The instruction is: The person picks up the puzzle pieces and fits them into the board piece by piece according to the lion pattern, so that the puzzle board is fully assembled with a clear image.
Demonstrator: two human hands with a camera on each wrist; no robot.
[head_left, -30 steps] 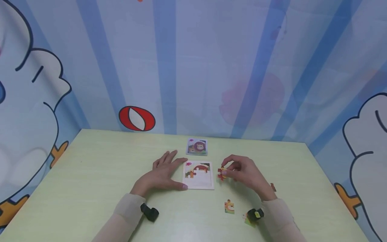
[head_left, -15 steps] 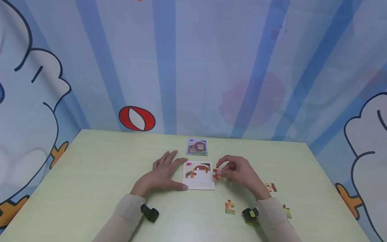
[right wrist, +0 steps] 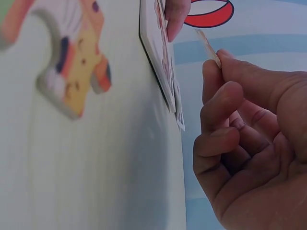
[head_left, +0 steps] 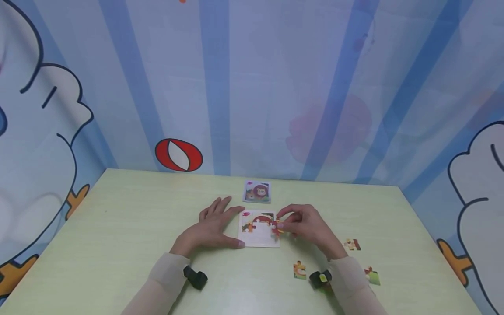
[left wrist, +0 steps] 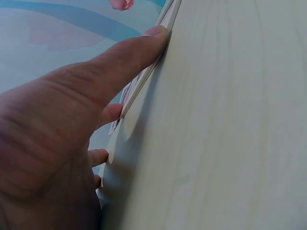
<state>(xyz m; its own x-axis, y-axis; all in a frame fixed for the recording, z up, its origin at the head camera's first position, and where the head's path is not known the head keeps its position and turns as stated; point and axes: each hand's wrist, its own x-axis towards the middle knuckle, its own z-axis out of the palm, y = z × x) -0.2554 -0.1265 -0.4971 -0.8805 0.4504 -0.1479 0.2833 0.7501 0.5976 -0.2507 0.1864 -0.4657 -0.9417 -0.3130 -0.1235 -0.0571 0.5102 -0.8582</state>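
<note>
We've got the right hand [head_left: 303, 224] pinching a thin, stiff puzzle piece [head_left: 277, 226] by its edges — left hand [head_left: 210, 227] flat, bracing the tray [head_left: 257, 238].

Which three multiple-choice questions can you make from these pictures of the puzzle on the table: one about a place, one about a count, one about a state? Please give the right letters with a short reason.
1. Where does the lion picture card lie?
A. beyond the puzzle tray
B. under the left hand
C. at the table's near edge

2. How many loose puzzle pieces lie on the table to the right of the tray?
A. one
B. three
C. six

3. What is the right hand doing?
A. lying flat on the table
B. pinching a puzzle piece at the tray's right edge
C. holding the card

Answers: 
1 A, the card lies farther from the person than the tray. 
2 B, the head view shows three loose pieces near the right forearm. 
3 B, fingers and thumb hold the piece, while the left hand rests against the tray's left side.
</note>
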